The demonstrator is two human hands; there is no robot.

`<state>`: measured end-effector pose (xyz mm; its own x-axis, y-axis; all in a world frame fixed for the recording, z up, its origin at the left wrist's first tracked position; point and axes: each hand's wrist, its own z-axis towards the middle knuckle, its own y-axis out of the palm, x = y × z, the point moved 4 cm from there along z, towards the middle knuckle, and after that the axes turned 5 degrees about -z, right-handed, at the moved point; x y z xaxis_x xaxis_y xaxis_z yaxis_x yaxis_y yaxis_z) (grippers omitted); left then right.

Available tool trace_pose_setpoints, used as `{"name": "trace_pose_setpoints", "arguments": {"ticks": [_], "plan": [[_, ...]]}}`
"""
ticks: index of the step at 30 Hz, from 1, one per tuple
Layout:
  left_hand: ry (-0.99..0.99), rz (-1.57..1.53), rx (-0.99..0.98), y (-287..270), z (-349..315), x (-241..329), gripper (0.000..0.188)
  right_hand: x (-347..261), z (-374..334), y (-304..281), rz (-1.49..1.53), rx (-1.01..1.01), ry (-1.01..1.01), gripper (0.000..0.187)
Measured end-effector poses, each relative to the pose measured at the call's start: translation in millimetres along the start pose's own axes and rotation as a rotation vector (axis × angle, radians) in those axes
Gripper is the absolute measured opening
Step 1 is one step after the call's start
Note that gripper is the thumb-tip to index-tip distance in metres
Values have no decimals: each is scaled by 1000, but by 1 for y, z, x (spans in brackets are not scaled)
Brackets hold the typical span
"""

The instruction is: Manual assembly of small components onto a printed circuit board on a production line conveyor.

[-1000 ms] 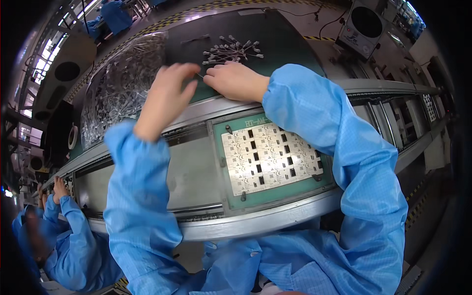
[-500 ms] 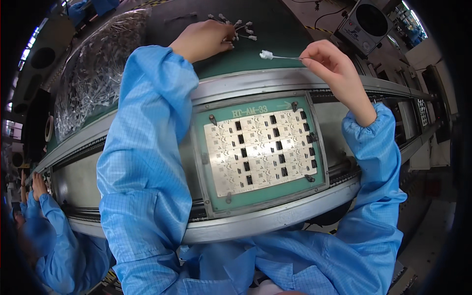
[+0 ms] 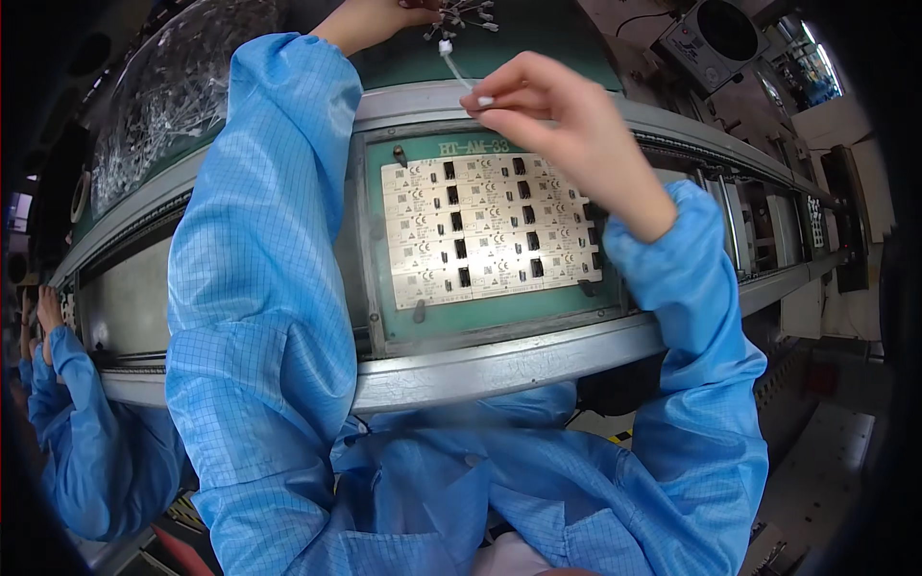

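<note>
My right hand (image 3: pixel 567 110) is over the far edge of the circuit board panel, thumb and fingers pinched on a thin wire lead. From the pinch the lead runs up and left to its white plug connector (image 3: pixel 445 46), and a small white end shows between the fingertips. My left hand (image 3: pixel 370 21) is at the top edge, partly cut off, its fingers closed at the root of a fanned bunch of white-tipped connector leads (image 3: pixel 471 13). The pale circuit board panel (image 3: pixel 490 226), with rows of black components, lies in a green fixture (image 3: pixel 499 312); my right hand and forearm cover its far right corner.
Metal rails (image 3: pixel 499 360) of a conveyor run along the fixture's near and far sides. A clear plastic bag (image 3: pixel 178 101) full of leads lies at the far left on a green mat (image 3: pixel 552 62). A round black fan or speaker box (image 3: pixel 715 43) stands far right. Another person's blue sleeve (image 3: pixel 77 384) is at left.
My right hand has come left from beyond the fixture's far right corner, carrying the lead toward the bunch. My left hand stays by the bunch. The whole view has shifted, putting things higher in the picture.
</note>
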<state>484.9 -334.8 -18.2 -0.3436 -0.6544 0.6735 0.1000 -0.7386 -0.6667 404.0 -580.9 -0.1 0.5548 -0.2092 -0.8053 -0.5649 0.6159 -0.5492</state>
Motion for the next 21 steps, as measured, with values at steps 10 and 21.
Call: {"name": "trace_pose_setpoints", "arguments": {"ticks": [10, 21], "plan": [[250, 177, 91, 3, -15, 19, 16, 1, -23, 27, -646, 24, -274, 6], [31, -270, 109, -26, -95, 99, 18, 10, -28, 26, -553, -34, -90, 5]]}}
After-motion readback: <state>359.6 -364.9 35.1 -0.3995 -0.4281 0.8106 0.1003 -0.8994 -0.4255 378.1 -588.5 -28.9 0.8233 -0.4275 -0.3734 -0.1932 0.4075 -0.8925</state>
